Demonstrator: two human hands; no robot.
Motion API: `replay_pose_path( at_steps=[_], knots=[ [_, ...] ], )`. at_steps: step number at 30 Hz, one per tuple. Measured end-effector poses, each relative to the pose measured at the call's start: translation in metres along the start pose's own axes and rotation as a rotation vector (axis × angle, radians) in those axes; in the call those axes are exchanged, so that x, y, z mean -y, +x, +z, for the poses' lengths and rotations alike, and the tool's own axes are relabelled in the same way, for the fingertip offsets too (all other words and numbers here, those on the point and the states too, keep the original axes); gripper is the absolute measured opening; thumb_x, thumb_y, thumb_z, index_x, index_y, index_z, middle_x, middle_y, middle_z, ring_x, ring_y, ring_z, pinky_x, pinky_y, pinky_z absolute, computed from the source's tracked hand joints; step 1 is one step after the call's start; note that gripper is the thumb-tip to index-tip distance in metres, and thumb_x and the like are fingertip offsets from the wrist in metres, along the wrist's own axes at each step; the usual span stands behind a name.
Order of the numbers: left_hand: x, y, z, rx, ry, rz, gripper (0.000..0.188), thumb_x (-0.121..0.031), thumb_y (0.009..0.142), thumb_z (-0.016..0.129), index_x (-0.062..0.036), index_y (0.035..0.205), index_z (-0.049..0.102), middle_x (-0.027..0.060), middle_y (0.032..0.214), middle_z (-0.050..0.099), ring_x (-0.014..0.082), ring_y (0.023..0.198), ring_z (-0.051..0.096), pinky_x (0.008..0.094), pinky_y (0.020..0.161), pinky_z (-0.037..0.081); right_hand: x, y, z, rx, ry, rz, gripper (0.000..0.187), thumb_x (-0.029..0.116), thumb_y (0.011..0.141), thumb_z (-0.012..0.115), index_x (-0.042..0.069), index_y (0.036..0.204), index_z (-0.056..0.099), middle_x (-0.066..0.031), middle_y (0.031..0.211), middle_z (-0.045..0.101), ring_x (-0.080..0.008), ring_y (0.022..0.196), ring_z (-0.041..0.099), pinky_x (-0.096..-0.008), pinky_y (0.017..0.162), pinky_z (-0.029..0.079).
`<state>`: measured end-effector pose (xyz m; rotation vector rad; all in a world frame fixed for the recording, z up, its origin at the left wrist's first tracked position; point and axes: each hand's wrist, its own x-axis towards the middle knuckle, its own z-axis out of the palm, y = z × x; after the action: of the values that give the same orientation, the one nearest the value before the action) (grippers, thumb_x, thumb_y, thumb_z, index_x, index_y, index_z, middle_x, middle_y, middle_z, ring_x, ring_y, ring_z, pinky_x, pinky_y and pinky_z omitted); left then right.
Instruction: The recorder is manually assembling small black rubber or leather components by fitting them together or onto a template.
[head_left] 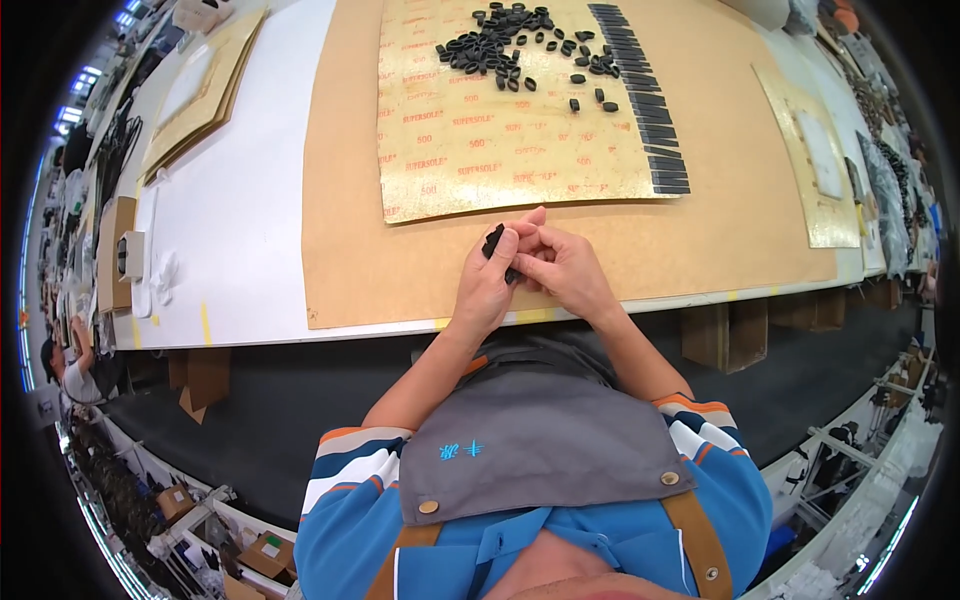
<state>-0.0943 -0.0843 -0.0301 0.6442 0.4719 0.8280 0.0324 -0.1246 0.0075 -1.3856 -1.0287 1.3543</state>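
My left hand is closed around a black strip, which shows above the thumb and again below it, close to the other hand's fingertips. My right hand meets it with fingers pinched together; whatever lies between them is hidden. Both hands are over the near part of the brown paper. Just beyond them lies a yellowish sheet with red print. A loose pile of small black loops rests on its far half. Along its right edge runs a column of flat black strips, laid side by side.
Brown paper covers much of the white table. Stacked boards lie at left, another board at right. A small box stands near the left end. Cardboard boxes sit below the table edge. A person is far left.
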Motion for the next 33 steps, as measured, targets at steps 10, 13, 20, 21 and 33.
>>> replay_pose_path(
  at_steps=[10, 13, 20, 21, 33],
  knots=[
    [-0.015, -0.006, -0.003, -0.207, 0.149, -0.028, 0.026, -0.027, 0.098, 0.045, -0.0022, 0.101, 0.053, 0.0026, 0.073, 0.049, 0.0129, 0.064, 0.051, 0.0303, 0.066, 0.049, -0.006, -0.001, -0.017, -0.120, 0.280, -0.053, 0.010, 0.008, 0.087, 0.060, -0.001, 0.090, 0.057, -0.0033, 0.069, 0.058, -0.0069, 0.059, 0.058, -0.0208, 0.049, 0.046],
    [-0.020, -0.009, 0.001, -0.112, 0.114, -0.098, 0.026, -0.028, 0.097, 0.048, -0.0030, 0.101, 0.053, -0.0039, 0.062, 0.033, 0.0065, 0.051, 0.033, 0.0234, 0.049, 0.035, -0.001, -0.001, -0.019, -0.068, 0.297, -0.017, 0.009, 0.007, 0.087, 0.059, -0.001, 0.090, 0.057, -0.0041, 0.072, 0.059, -0.0096, 0.061, 0.060, -0.0219, 0.053, 0.049],
    [-0.017, -0.013, 0.006, -0.142, 0.425, -0.054, 0.026, -0.029, 0.094, 0.053, -0.0040, 0.097, 0.055, -0.0051, 0.061, 0.038, 0.0038, 0.050, 0.032, 0.0209, 0.045, 0.027, -0.008, 0.000, -0.010, -0.095, 0.259, -0.014, 0.011, 0.005, 0.086, 0.059, -0.004, 0.090, 0.057, -0.0075, 0.077, 0.061, -0.0118, 0.065, 0.062, -0.0234, 0.060, 0.053],
    [-0.016, -0.014, 0.006, -0.151, 0.542, -0.009, 0.025, -0.029, 0.094, 0.055, -0.0038, 0.095, 0.056, -0.0049, 0.061, 0.040, 0.0033, 0.050, 0.032, 0.0209, 0.045, 0.027, -0.009, -0.001, -0.011, -0.073, 0.259, -0.017, 0.011, 0.005, 0.087, 0.060, -0.004, 0.091, 0.057, -0.0076, 0.077, 0.062, -0.0119, 0.065, 0.062, -0.0235, 0.061, 0.053],
    [-0.024, -0.020, 0.000, -0.155, 0.477, -0.141, 0.022, -0.024, 0.091, 0.060, -0.0048, 0.081, 0.055, -0.0061, 0.056, 0.038, 0.0030, 0.046, 0.029, 0.0211, 0.041, 0.023, -0.004, 0.000, -0.020, 0.135, 0.246, 0.054, 0.012, 0.008, 0.085, 0.063, -0.003, 0.089, 0.060, -0.0070, 0.078, 0.062, -0.0103, 0.064, 0.061, -0.0232, 0.061, 0.052]
  ],
)
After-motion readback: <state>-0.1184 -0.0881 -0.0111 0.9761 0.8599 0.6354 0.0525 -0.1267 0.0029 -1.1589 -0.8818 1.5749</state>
